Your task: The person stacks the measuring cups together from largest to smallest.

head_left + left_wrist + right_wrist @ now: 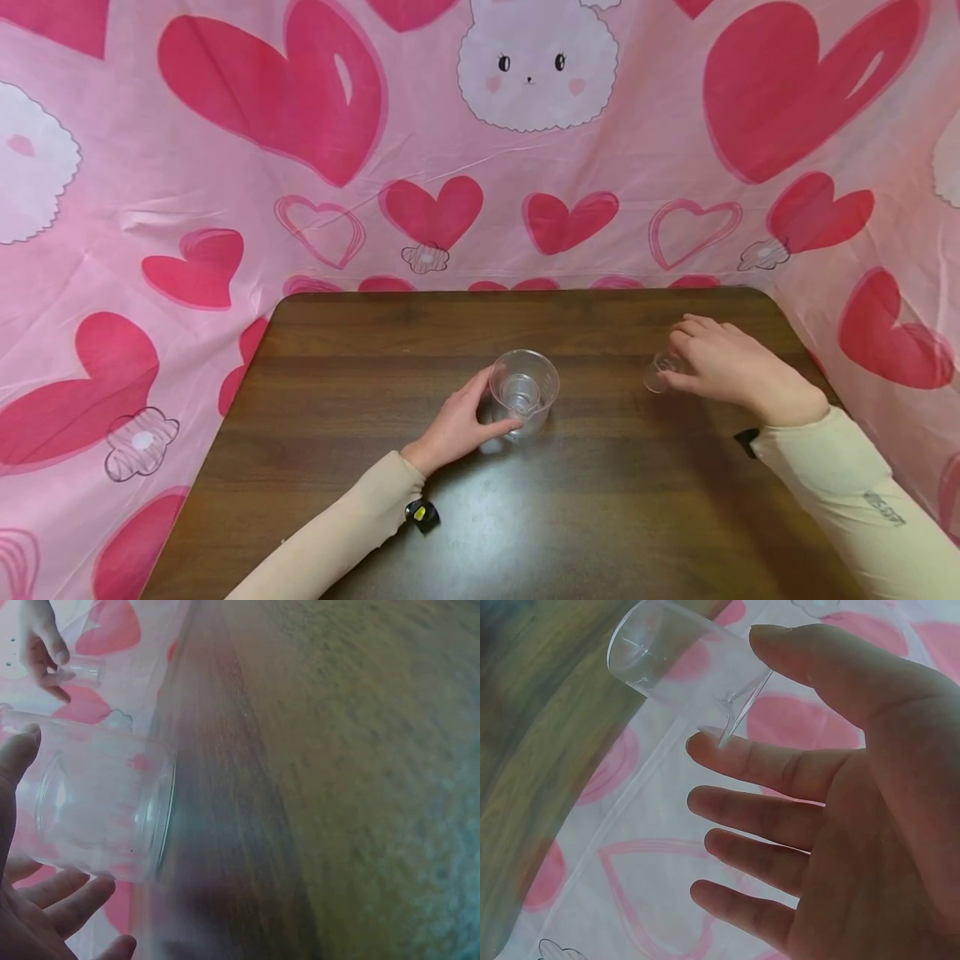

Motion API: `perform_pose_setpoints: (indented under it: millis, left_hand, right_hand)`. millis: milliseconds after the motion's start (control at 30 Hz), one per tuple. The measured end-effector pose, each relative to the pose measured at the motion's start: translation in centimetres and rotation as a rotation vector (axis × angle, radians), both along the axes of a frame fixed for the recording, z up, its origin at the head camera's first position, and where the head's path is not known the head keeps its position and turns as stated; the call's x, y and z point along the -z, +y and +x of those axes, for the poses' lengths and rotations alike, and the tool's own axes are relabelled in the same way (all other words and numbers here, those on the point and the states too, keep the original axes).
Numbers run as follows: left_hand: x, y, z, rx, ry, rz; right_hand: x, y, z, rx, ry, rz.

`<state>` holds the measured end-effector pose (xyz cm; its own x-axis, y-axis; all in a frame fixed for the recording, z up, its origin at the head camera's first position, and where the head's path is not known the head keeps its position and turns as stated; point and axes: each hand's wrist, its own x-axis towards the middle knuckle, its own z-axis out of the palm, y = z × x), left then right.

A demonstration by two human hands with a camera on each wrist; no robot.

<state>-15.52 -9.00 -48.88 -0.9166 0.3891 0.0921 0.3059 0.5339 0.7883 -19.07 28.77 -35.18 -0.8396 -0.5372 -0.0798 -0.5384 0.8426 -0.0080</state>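
Note:
A large clear beaker (551, 387) stands on the brown table; a smaller round outline shows inside it. My left hand (455, 427) holds its side, thumb on the near side and fingers round the far side. In the left wrist view, the thumb and fingertips lie along the clear wall of this large beaker (105, 802). Off to the right, my right hand (723, 362) pinches a small clear beaker (654, 377) near its rim. Thumb and index finger take this small beaker (682, 664) in the right wrist view, while the other fingers stretch out beside it.
The dark wooden table (360, 358) has rounded far corners. A pink cloth (630, 158) with red hearts hangs behind it and along both sides. Small black devices sit at both wrists, by the light sleeves (832, 467).

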Motion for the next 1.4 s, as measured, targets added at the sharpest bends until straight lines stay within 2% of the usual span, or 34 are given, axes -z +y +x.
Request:
perform_pose_setpoints:
  millis: [567, 867, 1400]
  left_hand:
    - [0.0, -0.1, 0.0, 0.007, -0.025, 0.022]
    - [0.1, -0.1, 0.0, 0.012, -0.021, 0.021]
    - [0.0, -0.1, 0.0, 0.007, -0.019, 0.020]
  right_hand:
    - [-0.9, -1.9, 0.2, -0.075, 0.065, -0.022]
    - [-1.1, -3.0, 0.3, -0.068, 0.063, -0.032]
    - [-2.3, -5.6, 0.3, -0.106, 0.072, -0.048]
